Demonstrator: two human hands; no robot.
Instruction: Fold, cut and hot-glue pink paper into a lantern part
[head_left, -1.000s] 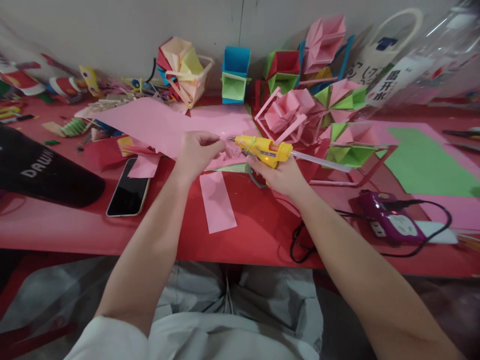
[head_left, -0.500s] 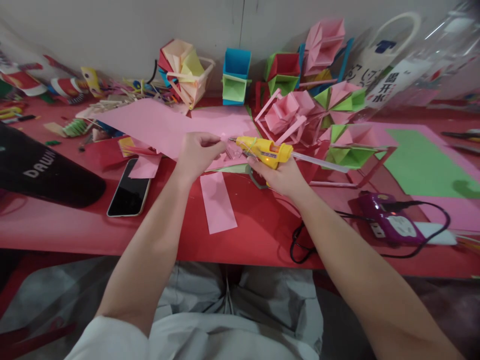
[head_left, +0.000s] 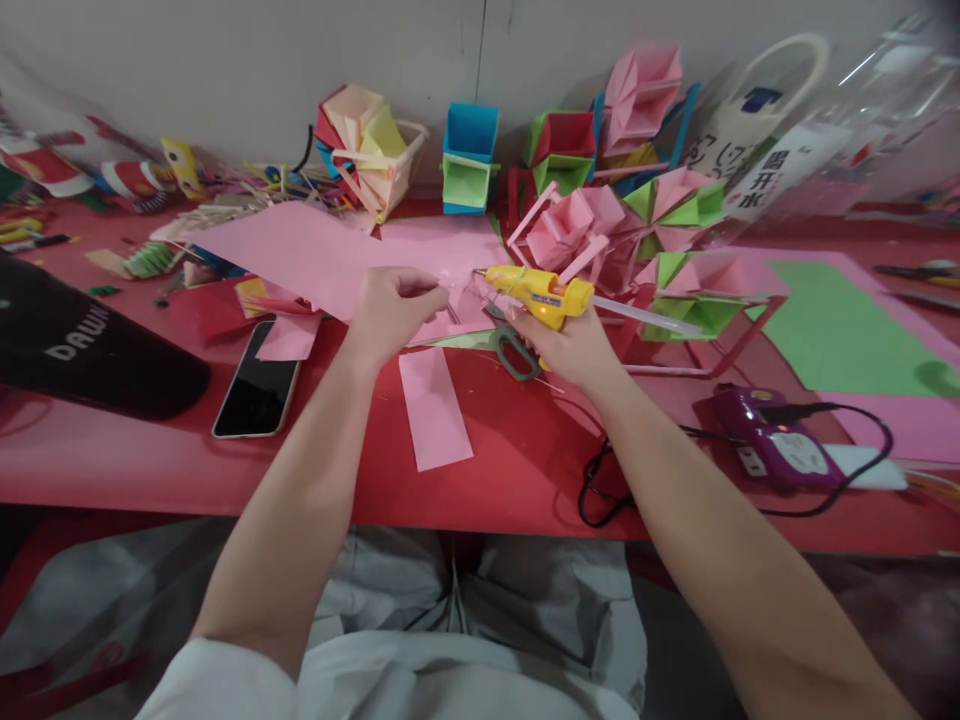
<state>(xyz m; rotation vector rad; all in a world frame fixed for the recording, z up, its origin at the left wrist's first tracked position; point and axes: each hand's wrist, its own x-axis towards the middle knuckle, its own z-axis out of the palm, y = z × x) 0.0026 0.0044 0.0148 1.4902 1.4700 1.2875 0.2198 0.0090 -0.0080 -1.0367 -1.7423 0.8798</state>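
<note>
My right hand (head_left: 562, 340) is wrapped around a yellow hot glue gun (head_left: 536, 290), its metal nozzle pointing left and a clear glue stick (head_left: 649, 316) jutting from its back. Across from the nozzle, the fingers of my left hand (head_left: 397, 305) are pinched together; whatever they hold is too small to make out. Beneath both hands lies pink paper (head_left: 442, 245). Green-handled scissors (head_left: 516, 355) rest partly under my right hand. A pink paper strip (head_left: 435, 408) lies on the red table in front of me.
Several folded-paper wheels on stick frames, such as a pink one (head_left: 574, 228), stand along the back. A phone (head_left: 257, 385) and black tumbler (head_left: 97, 340) are at left. At right are a purple power adapter (head_left: 772, 435), its black cable and green paper (head_left: 855, 325).
The glue gun in my right hand has shifted slightly right, away from my left fingers. More of the scissors shows. My left hand stays pinched in nearly the same place.
</note>
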